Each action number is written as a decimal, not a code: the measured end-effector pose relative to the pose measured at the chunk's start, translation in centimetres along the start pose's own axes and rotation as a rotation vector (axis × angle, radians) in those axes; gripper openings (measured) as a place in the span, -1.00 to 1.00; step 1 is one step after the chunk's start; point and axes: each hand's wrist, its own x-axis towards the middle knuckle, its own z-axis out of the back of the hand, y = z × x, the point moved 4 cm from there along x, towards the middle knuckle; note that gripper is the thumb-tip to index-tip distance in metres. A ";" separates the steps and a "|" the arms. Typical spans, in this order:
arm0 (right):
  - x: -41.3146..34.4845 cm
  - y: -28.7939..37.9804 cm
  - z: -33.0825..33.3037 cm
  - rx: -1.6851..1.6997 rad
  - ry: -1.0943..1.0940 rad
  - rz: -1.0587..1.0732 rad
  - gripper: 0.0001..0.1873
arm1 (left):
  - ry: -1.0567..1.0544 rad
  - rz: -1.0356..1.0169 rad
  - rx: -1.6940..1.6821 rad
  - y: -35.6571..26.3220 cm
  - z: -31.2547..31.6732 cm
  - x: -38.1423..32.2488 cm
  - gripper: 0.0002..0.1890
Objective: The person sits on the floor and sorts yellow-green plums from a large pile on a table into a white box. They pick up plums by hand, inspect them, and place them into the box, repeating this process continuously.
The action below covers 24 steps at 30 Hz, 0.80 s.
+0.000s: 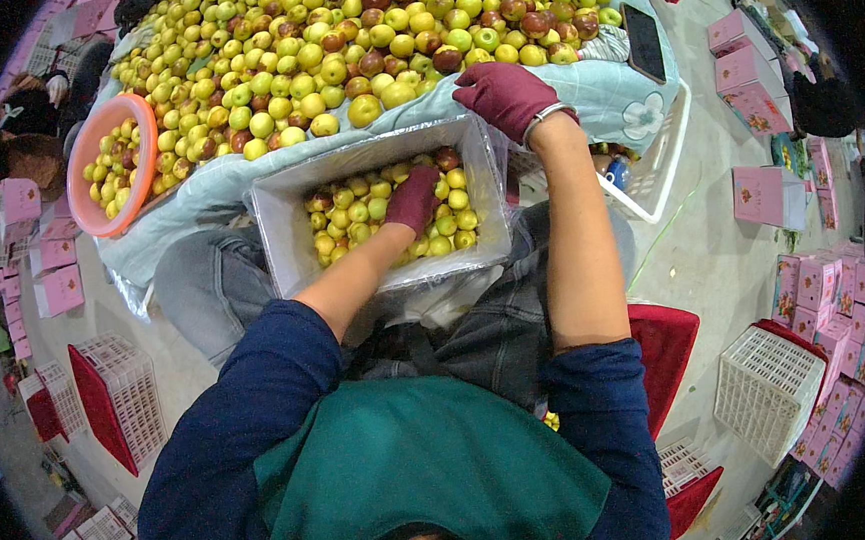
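Note:
My left hand [416,201], in a dark red glove, reaches into a plastic-lined box [388,279] on my lap and rests among green and brown jujubes [357,213]. Whether its fingers hold any fruit is hidden. My right hand [507,99], gloved alike and with a bracelet at the wrist, is just past the box's far right corner, over the edge of the pale blue cloth [585,82]. Its fingertips are near the large heap of jujubes [297,61], and nothing shows clearly in its grasp.
An orange-rimmed basin [148,132] with jujubes leans at the heap's left. A phone [644,44] lies on the cloth at the right, beside a white plastic crate [670,170]. Crates with red covers [122,397] and pink cartons [766,194] stand around; other people sit at both sides.

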 end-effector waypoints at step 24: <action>0.0 -0.4 -0.6 0.030 0.027 -0.032 -0.65 | 0.420 0.162 0.355 -0.4 5.4 -3.7 -0.24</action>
